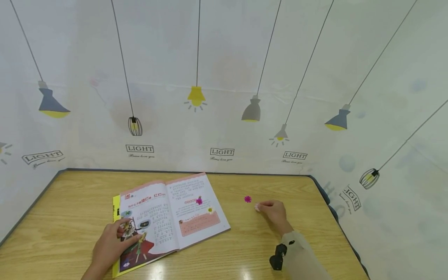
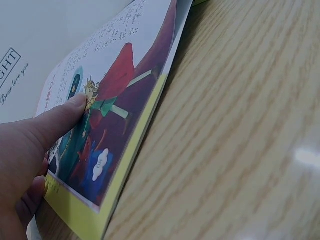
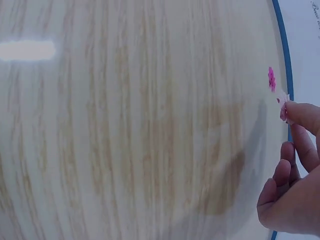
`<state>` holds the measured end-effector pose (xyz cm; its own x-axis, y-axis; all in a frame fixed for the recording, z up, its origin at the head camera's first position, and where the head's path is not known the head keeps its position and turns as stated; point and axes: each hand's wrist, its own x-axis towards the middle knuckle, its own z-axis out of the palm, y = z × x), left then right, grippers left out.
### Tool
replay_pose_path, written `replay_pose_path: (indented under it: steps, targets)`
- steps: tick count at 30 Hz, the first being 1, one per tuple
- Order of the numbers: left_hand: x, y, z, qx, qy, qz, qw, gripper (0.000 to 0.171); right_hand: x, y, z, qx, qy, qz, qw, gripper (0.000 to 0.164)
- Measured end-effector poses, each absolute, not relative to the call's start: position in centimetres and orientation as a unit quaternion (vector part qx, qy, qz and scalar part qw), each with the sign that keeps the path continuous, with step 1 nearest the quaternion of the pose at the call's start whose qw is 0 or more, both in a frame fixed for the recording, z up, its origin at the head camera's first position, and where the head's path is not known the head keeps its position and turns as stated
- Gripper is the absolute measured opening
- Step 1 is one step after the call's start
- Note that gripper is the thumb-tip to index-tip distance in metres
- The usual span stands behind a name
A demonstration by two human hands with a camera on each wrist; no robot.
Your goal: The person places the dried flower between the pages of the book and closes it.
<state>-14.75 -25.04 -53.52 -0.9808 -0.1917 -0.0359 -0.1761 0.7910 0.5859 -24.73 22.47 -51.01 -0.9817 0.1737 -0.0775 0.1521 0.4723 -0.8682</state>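
An open picture book [image 1: 196, 186] lies on the wooden table with its yellow back cover [image 2: 125, 175] showing along the edge. My left hand [image 1: 111, 240] rests over the left page's illustration, the thumb [image 2: 67, 115] laid straight across the printed figure. To the right of the book, my right hand [image 1: 274, 213] pinches a small pale pink flower [image 3: 283, 107] between thumb and fingertips, its other fingers bent. Just beyond that hand, a magenta flower [image 1: 247, 199] lies on the wood. On the right page are another magenta flower [image 1: 199, 200] and a yellow-and-white flower [image 1: 210, 210].
The wooden table [image 1: 252, 249] has a dark edge strip running against the wall [image 1: 175, 128], which carries printed lamps and LIGHT signs. A black device [image 1: 277, 256] is worn at the right wrist, over a beige sleeve [image 1: 304, 256].
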Motion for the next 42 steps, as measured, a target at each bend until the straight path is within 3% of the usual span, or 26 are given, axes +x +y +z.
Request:
replay_pose_path:
  steps: [42]
  targets:
    - [-14.6,-25.0,-53.4,0.092,-0.947,-0.308,0.018,0.087,-26.5,11.7,-49.0,-0.020,-0.880,0.474,-0.034,0.016]
